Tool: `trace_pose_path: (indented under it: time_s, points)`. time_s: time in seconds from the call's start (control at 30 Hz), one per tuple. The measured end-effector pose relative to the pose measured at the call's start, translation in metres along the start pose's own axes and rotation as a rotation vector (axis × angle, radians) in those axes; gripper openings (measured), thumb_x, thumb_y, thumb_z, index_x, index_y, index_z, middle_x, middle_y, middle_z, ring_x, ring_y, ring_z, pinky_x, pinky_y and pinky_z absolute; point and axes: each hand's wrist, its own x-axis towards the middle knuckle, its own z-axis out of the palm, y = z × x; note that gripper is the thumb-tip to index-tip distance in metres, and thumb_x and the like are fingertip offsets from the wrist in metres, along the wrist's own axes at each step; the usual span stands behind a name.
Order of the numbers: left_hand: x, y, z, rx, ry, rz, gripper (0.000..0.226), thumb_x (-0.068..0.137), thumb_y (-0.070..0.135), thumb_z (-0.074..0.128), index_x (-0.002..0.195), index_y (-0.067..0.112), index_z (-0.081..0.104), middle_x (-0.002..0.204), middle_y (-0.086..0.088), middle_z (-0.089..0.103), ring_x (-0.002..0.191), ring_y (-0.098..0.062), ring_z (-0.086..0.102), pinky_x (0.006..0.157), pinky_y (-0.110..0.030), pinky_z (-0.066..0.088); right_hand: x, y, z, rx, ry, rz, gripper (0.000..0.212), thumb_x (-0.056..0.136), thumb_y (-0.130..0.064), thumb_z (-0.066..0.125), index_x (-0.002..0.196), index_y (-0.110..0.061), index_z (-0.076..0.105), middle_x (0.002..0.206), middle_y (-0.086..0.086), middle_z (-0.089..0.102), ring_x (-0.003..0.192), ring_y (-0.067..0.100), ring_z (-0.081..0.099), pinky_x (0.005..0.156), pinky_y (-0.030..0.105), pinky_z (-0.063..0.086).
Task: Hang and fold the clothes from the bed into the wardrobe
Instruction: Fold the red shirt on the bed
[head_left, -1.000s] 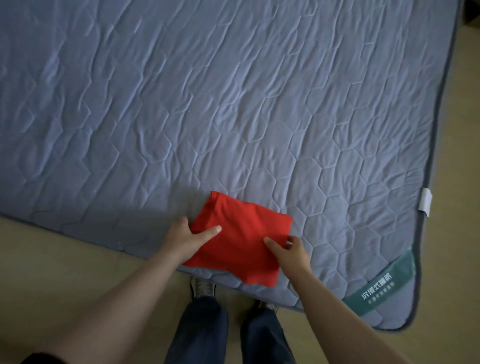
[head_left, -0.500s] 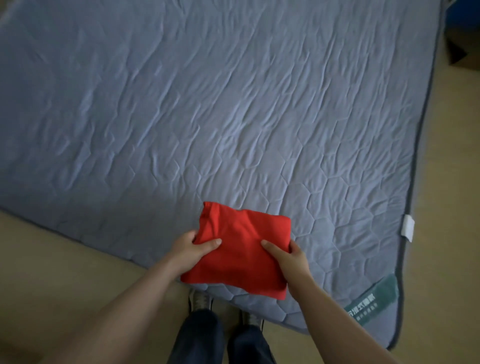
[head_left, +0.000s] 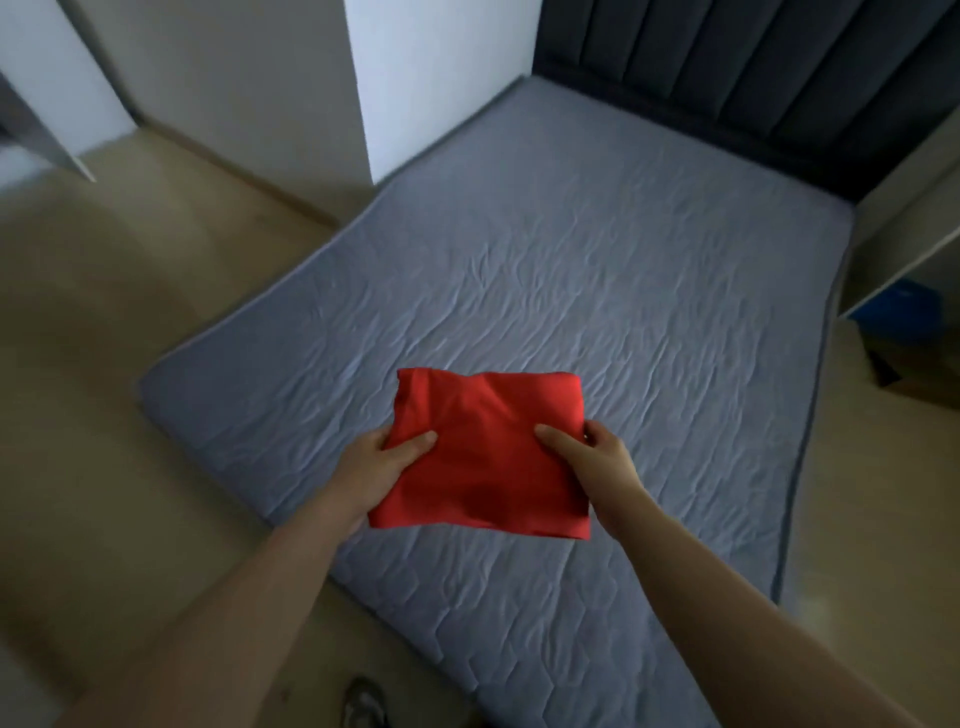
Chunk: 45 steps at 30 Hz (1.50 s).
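Lifted clear now: the folded red garment, gripped at the mattress edge half a second ago, is raised above the bed. Thumbs are pressed flat on top, the left thumb and the right thumb; the other fingers are tucked under the cloth and cannot be seen. Both short ends are pinched, one by the left hand, one by the right hand. The long axis is held crosswise, hand to hand, with the far edge pointed at the headboard. Folding is judged done for this piece; carrying it to the wardrobe and shelving it is left. No other clothes are seen on the bed.
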Motion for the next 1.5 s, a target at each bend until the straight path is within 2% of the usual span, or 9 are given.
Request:
trace_pose_path:
  time_s: [0.1, 0.3, 0.57, 0.8, 0.97, 1.07, 1.17, 1.3, 1.5]
  points:
    - [-0.027, 0.055, -0.036, 0.009, 0.095, 0.099, 0.024, 0.081, 0.036, 0.072, 0.097, 0.018, 0.073, 0.088, 0.001, 0.076, 0.085, -0.016, 0.072, 0.073, -0.023, 0.056, -0.018, -0.072, 0.013, -0.023, -0.052, -0.102, 0.041, 0.076, -0.034, 0.079, 0.101, -0.005, 0.065, 0.103, 0.019, 0.069, 0.098, 0.035, 0.066, 0.087, 0.049, 0.054]
    - [-0.062, 0.148, -0.132, 0.053, 0.203, 0.237, 0.035, 0.078, 0.047, 0.073, 0.101, 0.02, 0.073, 0.095, 0.0, 0.075, 0.09, -0.018, 0.07, 0.091, -0.038, 0.052, -0.054, -0.196, 0.068, -0.032, -0.122, -0.311, 0.039, 0.077, -0.036, 0.078, 0.098, -0.005, 0.066, 0.101, 0.02, 0.07, 0.096, 0.035, 0.067, 0.084, 0.048, 0.053]
    - [-0.087, 0.213, -0.268, -0.123, 0.251, 0.303, 0.025, 0.079, 0.038, 0.072, 0.096, 0.02, 0.074, 0.094, -0.001, 0.075, 0.087, -0.017, 0.072, 0.088, -0.036, 0.054, -0.091, -0.316, 0.172, -0.044, -0.224, -0.504, 0.034, 0.078, -0.037, 0.076, 0.095, -0.008, 0.067, 0.095, 0.016, 0.072, 0.09, 0.032, 0.068, 0.085, 0.049, 0.054]
    - [-0.11, 0.258, -0.356, -0.237, 0.242, 0.322, 0.066, 0.063, 0.063, 0.073, 0.112, 0.019, 0.068, 0.103, 0.0, 0.074, 0.095, -0.018, 0.071, 0.09, -0.034, 0.051, -0.104, -0.399, 0.244, -0.04, -0.403, -0.588, 0.034, 0.078, -0.038, 0.076, 0.101, -0.014, 0.068, 0.098, 0.007, 0.073, 0.094, 0.027, 0.069, 0.089, 0.047, 0.055]
    - [-0.126, 0.285, -0.416, -0.338, 0.234, 0.364, 0.047, 0.074, 0.055, 0.069, 0.11, 0.025, 0.064, 0.105, 0.002, 0.073, 0.097, -0.018, 0.07, 0.078, -0.032, 0.055, -0.114, -0.468, 0.309, -0.055, -0.636, -0.693, 0.03, 0.083, -0.032, 0.073, 0.103, -0.011, 0.069, 0.096, 0.006, 0.075, 0.089, 0.023, 0.072, 0.078, 0.034, 0.06]
    - [-0.134, 0.282, -0.46, -0.375, 0.329, 0.407, 0.051, 0.074, 0.051, 0.07, 0.117, 0.025, 0.061, 0.109, 0.0, 0.072, 0.1, -0.021, 0.069, 0.091, -0.042, 0.051, -0.124, -0.495, 0.363, -0.088, -0.735, -0.734, 0.029, 0.084, -0.029, 0.072, 0.105, -0.009, 0.068, 0.097, 0.006, 0.074, 0.083, 0.017, 0.072, 0.071, 0.027, 0.059]
    - [-0.142, 0.284, -0.518, -0.399, 0.423, 0.436, 0.058, 0.071, 0.052, 0.074, 0.12, 0.024, 0.06, 0.109, -0.002, 0.072, 0.1, -0.023, 0.069, 0.089, -0.043, 0.053, -0.137, -0.527, 0.423, -0.125, -0.808, -0.771, 0.032, 0.084, -0.031, 0.072, 0.108, -0.011, 0.067, 0.101, 0.005, 0.074, 0.089, 0.02, 0.072, 0.078, 0.032, 0.058]
    - [-0.145, 0.291, -0.606, -0.412, 0.509, 0.488, 0.068, 0.065, 0.052, 0.081, 0.123, 0.025, 0.059, 0.111, -0.003, 0.071, 0.101, -0.024, 0.069, 0.091, -0.044, 0.051, -0.154, -0.57, 0.509, -0.118, -0.906, -0.819, 0.026, 0.083, -0.033, 0.073, 0.104, -0.021, 0.065, 0.1, 0.001, 0.074, 0.085, 0.016, 0.073, 0.075, 0.031, 0.059]
    - [-0.147, 0.304, -0.739, -0.409, 0.582, 0.512, 0.068, 0.061, 0.049, 0.083, 0.12, 0.029, 0.058, 0.106, -0.001, 0.073, 0.097, -0.023, 0.07, 0.09, -0.046, 0.052, -0.185, -0.622, 0.635, -0.124, -0.933, -0.891, 0.044, 0.084, -0.035, 0.071, 0.121, -0.013, 0.061, 0.107, 0.002, 0.072, 0.091, 0.019, 0.072, 0.087, 0.04, 0.057]
